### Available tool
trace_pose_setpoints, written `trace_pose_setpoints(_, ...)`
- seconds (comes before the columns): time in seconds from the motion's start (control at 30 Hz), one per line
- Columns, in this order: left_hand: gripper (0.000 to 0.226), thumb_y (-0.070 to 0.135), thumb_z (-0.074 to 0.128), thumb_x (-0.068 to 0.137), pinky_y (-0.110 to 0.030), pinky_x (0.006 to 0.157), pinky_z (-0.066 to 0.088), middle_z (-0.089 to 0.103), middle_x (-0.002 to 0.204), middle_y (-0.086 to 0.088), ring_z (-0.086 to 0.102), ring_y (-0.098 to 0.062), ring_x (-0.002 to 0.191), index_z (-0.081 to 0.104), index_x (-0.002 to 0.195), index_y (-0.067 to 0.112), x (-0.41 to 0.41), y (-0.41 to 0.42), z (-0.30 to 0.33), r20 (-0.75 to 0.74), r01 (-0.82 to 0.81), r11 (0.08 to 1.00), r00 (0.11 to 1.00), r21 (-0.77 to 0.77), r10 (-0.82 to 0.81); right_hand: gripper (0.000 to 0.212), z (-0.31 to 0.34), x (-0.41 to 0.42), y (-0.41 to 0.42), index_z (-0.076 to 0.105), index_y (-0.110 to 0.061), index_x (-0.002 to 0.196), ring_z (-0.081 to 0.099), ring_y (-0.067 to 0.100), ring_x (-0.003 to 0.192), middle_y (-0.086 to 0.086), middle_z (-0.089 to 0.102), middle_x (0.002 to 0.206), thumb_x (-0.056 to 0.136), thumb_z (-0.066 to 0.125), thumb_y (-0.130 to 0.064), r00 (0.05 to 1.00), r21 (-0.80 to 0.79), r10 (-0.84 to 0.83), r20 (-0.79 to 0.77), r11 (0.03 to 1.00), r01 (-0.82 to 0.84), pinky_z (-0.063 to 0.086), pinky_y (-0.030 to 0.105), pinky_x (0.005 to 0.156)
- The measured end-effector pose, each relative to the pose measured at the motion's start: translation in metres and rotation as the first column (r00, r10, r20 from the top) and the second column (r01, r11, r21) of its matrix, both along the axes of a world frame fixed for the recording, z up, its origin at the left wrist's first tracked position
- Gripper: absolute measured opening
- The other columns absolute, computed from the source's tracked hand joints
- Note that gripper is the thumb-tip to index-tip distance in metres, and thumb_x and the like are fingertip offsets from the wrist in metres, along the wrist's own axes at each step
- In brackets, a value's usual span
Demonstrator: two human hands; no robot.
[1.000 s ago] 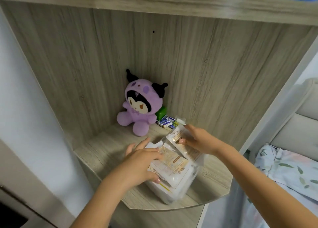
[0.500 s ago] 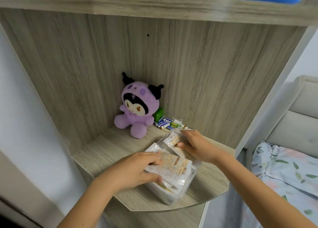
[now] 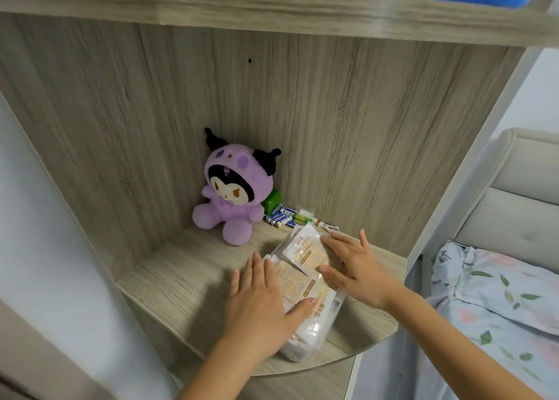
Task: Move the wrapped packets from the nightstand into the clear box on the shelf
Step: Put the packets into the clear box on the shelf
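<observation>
A clear box (image 3: 308,343) stands on the wooden shelf (image 3: 181,281), near its front right edge, filled with white and tan wrapped packets (image 3: 302,281). My left hand (image 3: 260,303) lies flat with straight fingers on the near packets, thumb pressing the top one. Fingers spread, my right hand (image 3: 354,266) presses down on the far packet (image 3: 305,248), which tilts up at the box's back end. Most of the box is hidden under packets and hands.
A purple plush toy (image 3: 230,194) sits at the back of the shelf. Beside it lie a green item (image 3: 271,201) and several batteries (image 3: 281,216). An upper shelf board (image 3: 272,9) overhangs. A bed with floral bedding (image 3: 496,303) is at the right.
Both hands have flattened out: the fingers that were curled on the packets are now straight and spread, pressing the packets down into the box. The view has shifted slightly.
</observation>
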State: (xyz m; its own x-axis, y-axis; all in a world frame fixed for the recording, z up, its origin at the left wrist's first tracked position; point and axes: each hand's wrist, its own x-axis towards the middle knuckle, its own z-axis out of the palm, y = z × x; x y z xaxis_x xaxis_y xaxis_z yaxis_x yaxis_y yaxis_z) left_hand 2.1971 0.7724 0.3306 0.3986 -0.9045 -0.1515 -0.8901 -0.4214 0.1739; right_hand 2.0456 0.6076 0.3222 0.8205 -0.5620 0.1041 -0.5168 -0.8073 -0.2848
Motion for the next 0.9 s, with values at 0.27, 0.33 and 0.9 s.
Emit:
trace_pose_setpoints(0.27, 0.126, 0.084, -0.014, 0.051, -0.041, 0.117, -0.015, -0.019, 0.159, -0.012, -0.019, -0.021, 0.147, -0.011, 0.151, 0.007, -0.005, 0.002, 0.003, 0.026, -0.009, 1.000, 1.000, -0.001, 0.009, 0.092, 0.001, 0.007, 0.008, 0.023, -0.021, 0.152, 0.014, 0.009, 0.147, -0.006, 0.033, 0.154, 0.079, -0.002, -0.072, 0.997, -0.137, -0.022, -0.080, 0.991, 0.011, -0.027, 0.042, 0.113)
trace_pose_setpoints(0.33, 0.126, 0.083, -0.017, 0.050, -0.041, 0.116, -0.016, -0.021, 0.158, -0.012, -0.021, -0.020, 0.146, -0.012, 0.151, 0.007, -0.006, 0.001, 0.002, 0.041, -0.011, 1.000, 0.999, 0.006, 0.010, 0.090, 0.001, 0.007, 0.011, 0.016, -0.020, 0.153, 0.006, 0.010, 0.149, -0.005, 0.026, 0.158, 0.081, -0.007, -0.069, 0.991, -0.166, -0.018, -0.134, 0.986, -0.005, -0.026, 0.045, 0.113)
trace_pose_setpoints(0.9, 0.116, 0.091, 0.003, 0.059, -0.036, 0.120, -0.007, -0.010, 0.161, 0.001, -0.016, -0.016, 0.147, -0.001, 0.153, 0.025, 0.009, 0.023, 0.004, -0.142, 0.025, 0.963, 0.988, -0.267, -0.066, 0.044, 0.011, -0.016, 0.033, 0.047, -0.022, 0.137, 0.016, 0.008, 0.147, -0.002, 0.024, 0.158, 0.098, 0.039, -0.042, 0.974, 0.023, -0.076, 0.215, 0.997, 0.073, -0.006, 0.039, 0.121)
